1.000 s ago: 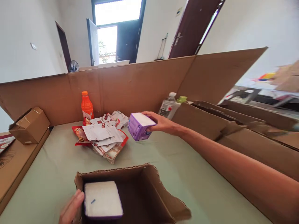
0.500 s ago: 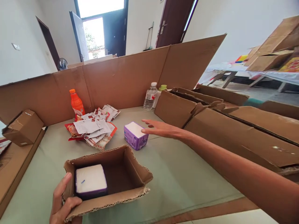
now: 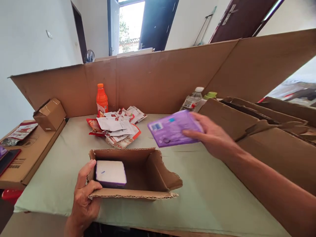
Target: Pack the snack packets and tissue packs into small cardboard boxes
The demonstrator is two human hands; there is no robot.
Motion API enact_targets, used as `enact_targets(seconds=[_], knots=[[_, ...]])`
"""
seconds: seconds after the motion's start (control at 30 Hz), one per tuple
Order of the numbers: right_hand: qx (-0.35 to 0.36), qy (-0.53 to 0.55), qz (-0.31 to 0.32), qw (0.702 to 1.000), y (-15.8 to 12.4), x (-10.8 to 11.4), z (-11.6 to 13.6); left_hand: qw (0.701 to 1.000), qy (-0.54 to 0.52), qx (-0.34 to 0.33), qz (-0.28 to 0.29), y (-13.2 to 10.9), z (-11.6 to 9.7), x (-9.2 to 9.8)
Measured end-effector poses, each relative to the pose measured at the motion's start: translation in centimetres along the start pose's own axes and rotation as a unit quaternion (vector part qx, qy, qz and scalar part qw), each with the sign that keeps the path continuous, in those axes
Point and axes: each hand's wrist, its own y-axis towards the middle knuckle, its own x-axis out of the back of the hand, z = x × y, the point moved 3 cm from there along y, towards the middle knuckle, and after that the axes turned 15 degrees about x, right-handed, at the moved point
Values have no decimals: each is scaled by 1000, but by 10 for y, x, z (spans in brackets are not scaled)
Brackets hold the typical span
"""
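Observation:
My right hand (image 3: 212,136) grips a purple packet (image 3: 172,128) and holds it in the air above the green table, just beyond the far right corner of an open cardboard box (image 3: 148,179). My left hand (image 3: 84,197) is closed on the box's near left corner. Inside the box, at its left end, lies a white-topped purple pack (image 3: 110,172). The right part of the box's inside is bare cardboard.
A pile of red and white sachets (image 3: 116,128) and an orange bottle (image 3: 101,98) sit at the back. Two more bottles (image 3: 195,98) stand by large cardboard boxes (image 3: 266,138) on the right. A tall cardboard wall (image 3: 160,75) rings the table. A small box (image 3: 50,113) sits left.
My right hand set the purple pack on the table half a second ago; now it holds a purple packet up in the air. The view has swung left and the box sits nearer the edge.

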Motion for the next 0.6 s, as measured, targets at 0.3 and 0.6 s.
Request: enact_targets(seconds=[0.3,0.6], knots=[[101,14,93,990,-10,-30,134,1000,-22,4,3,0,-1,-2],[238,-214,272,907,-10,-60,181,999,-33,5,-4,-1,-3,-4]])
